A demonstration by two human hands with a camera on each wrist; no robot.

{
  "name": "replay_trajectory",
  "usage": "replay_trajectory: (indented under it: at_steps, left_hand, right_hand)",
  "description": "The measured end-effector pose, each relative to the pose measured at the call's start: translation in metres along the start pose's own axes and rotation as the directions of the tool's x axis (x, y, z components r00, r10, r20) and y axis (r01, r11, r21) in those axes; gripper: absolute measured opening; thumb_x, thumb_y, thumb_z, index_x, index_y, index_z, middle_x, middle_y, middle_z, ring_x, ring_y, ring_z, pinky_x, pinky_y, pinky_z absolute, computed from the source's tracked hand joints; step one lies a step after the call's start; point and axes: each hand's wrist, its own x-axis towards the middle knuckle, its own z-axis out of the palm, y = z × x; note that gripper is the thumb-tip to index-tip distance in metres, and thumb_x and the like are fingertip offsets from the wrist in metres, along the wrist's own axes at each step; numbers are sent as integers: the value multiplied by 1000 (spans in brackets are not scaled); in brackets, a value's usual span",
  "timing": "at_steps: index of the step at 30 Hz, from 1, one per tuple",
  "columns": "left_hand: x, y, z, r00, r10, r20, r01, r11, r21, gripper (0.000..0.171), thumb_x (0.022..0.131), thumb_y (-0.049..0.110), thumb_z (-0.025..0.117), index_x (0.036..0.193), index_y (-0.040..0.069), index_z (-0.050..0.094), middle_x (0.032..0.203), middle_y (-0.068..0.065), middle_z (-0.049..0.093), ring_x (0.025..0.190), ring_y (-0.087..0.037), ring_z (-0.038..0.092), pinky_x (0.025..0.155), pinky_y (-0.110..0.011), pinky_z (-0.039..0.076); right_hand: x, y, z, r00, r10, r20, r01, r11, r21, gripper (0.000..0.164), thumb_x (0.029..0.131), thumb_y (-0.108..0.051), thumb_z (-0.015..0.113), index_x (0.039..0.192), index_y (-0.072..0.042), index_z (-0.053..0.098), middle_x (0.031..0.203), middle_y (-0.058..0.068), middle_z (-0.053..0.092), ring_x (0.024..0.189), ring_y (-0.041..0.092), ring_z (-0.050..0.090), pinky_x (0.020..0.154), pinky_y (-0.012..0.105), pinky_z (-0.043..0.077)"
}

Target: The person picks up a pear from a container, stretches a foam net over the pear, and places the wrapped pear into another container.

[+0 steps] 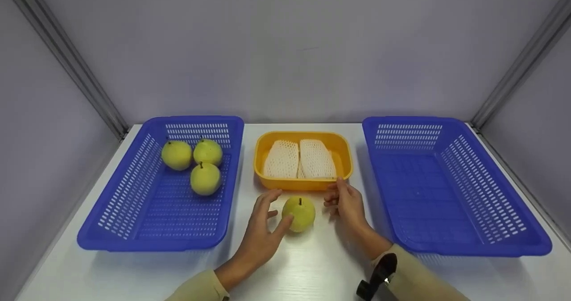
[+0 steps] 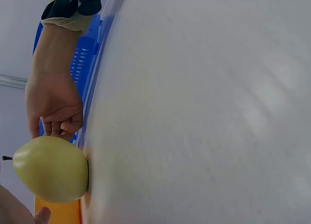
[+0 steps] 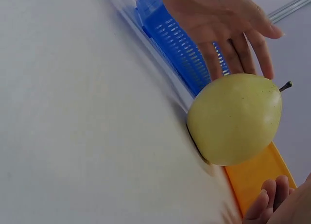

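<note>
A yellow-green pear [image 1: 299,214] stands upright on the white table, stem up, between the two hands. My left hand [image 1: 262,229] is just left of it, fingers extended and spread from the thumb, whose tip overlaps the pear's lower edge in the head view. To the right, apart from the pear, my right hand [image 1: 350,205] has its index fingertip at the front rim of the yellow bin [image 1: 290,184]; its other fingers are loosely bent with nothing visible between them. Inside the bin lie two white foam net sleeves [image 1: 281,159].
On the left stands a blue basket [image 1: 116,194] with three more pears [image 1: 205,179] toward its back right. Another blue basket [image 1: 432,194] is on the right, beside my right forearm. Grey panels [image 1: 303,51] enclose the table at the back and sides.
</note>
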Motion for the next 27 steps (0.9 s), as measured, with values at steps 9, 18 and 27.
replay_trajectory:
  at_steps: [9,18,27]
  left_hand:
    - [5,24,-9,1000,-14,28,14,1000,-13,34,107,17,54,138,4,47,140,-13,46,132,-29,46,101,-40,52]
    - [22,47,-25,996,-81,37,81,997,-2,35,108,24,53,136,3,48,138,-15,50,125,-32,54,99,-46,51]
    - [72,82,-44,926,-373,54,376,922,-95,38,109,30,49,136,3,50,132,-15,55,118,-29,59,95,-39,56]
  right_hand:
    - [8,-1,-4,998,35,-48,-33,999,38,38,110,-31,46,97,0,62,66,0,60,56,11,57,45,21,40]
    - [11,-2,-5,999,1,-39,0,999,44,33,110,-22,46,89,-1,60,65,0,58,54,9,57,45,18,41]
    - [12,-2,-4,1000,17,-23,-16,999,37,32,111,-21,45,90,-1,58,66,1,58,56,9,56,45,17,41]
